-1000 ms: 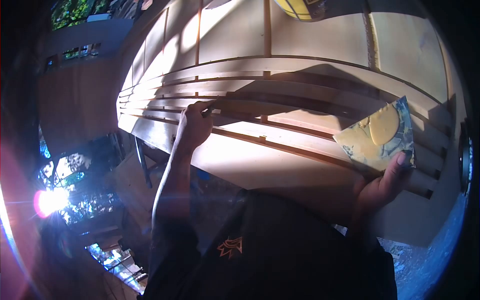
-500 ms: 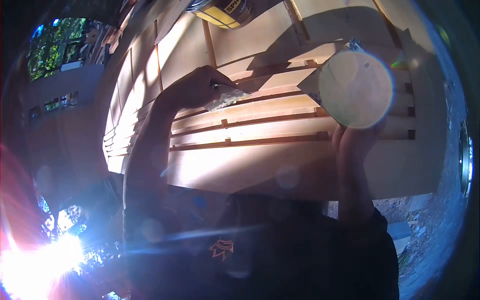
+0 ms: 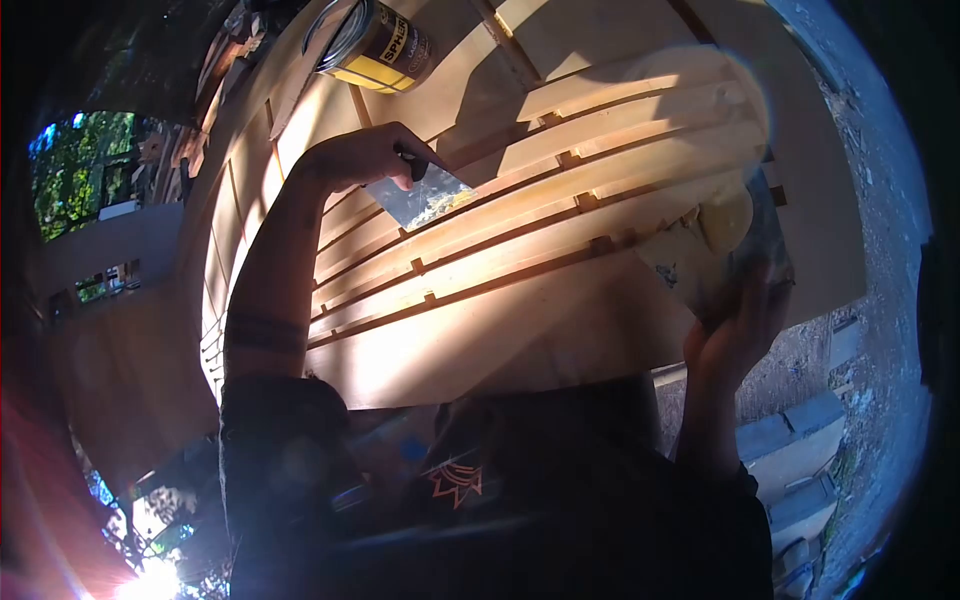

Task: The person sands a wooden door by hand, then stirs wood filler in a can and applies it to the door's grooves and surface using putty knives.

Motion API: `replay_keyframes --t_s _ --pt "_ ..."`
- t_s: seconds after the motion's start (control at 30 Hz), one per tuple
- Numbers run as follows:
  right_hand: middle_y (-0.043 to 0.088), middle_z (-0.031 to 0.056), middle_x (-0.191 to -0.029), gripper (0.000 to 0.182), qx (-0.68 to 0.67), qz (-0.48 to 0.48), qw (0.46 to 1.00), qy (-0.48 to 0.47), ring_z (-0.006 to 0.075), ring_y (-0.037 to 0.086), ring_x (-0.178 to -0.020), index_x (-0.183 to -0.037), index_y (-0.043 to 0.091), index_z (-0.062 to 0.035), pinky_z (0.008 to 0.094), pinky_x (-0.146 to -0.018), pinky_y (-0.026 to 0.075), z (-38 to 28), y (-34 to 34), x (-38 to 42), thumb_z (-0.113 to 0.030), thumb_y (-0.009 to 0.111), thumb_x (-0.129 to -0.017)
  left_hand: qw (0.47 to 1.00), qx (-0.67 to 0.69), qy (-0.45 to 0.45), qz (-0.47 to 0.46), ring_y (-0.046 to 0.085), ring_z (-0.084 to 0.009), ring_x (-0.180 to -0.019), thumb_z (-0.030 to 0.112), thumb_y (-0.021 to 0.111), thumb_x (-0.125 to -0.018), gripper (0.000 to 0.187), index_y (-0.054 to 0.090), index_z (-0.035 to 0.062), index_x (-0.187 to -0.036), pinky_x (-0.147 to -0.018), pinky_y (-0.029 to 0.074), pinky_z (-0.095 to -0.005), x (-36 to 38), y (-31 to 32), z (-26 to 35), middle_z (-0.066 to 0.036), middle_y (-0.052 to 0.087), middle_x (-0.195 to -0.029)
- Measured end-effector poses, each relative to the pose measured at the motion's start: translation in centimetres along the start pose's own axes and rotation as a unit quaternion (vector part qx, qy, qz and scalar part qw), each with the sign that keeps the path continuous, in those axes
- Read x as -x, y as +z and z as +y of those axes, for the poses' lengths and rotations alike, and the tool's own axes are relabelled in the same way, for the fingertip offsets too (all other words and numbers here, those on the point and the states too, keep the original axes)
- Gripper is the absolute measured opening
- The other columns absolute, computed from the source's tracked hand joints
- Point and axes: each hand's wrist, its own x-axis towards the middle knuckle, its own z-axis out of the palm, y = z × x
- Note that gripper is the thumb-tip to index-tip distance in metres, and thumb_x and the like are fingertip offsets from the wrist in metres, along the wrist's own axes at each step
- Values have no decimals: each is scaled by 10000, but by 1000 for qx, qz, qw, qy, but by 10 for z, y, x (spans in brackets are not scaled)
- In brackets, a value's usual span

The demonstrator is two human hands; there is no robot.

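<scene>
In the head view my left hand is closed around a flat metal filling knife. Pale yellowish filler is smeared along its blade edge, which is over the light wooden panel, at or close to the surface. Long parallel slots with small brown blocks in them run across the panel. My right hand grips a flat squarish plate from below. A lump of beige filler lies on that plate, partly washed out by a lens reflection. The plate is over the panel's right part.
A tin with a yellow and dark label stands at the panel's far side. Grey blocks lie on the ground at the lower right. Bright sun glares at the lower left, and shadows cross the panel.
The view has shifted, showing more of the tin. My right hand has moved lower with the plate, now tilted so its filler shows. My left hand still holds the filling knife over the slots.
</scene>
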Motion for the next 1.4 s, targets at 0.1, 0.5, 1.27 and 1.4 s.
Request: replay_keyframes --t_s 0.1,0.5,1.27,1.4 --pt "502 157 -1218 496 10 22 1000 -18 241 527 -1103 -1294 380 12 363 -915 456 -6 -12 13 -249 556 -911 999 -49 22 1 521 -131 -773 -38 634 -546 522 680 61 -1056 -758 418 -253 -3 14 5 -6 541 -733" --pt "471 221 -1216 543 97 108 988 -53 313 514 -1121 -1252 398 45 416 -939 453 -5 -32 122 -319 580 -891 873 185 404 200 628 -233 -893 -30 683 -695 459 553 -37 -1136 -837 503 -331 212 -14 -74 -161 609 -1042" --pt "512 134 -1197 418 91 -233 968 33 251 545 -1083 -1222 442 1 390 -916 461 130 134 382 -297 477 -931 650 544 161 505 528 -238 -1076 22 644 -728 487 517 -62 -1191 -936 406 -339 359 262 -470 -148 586 -1080" --pt "507 121 -1211 431 116 -190 974 50 261 536 -1094 -1227 444 -6 398 -922 455 139 144 405 -309 498 -925 774 352 213 482 536 -241 -1063 -80 479 -757 448 500 -92 -1204 -911 389 -320 367 192 -471 -177 560 -1102"
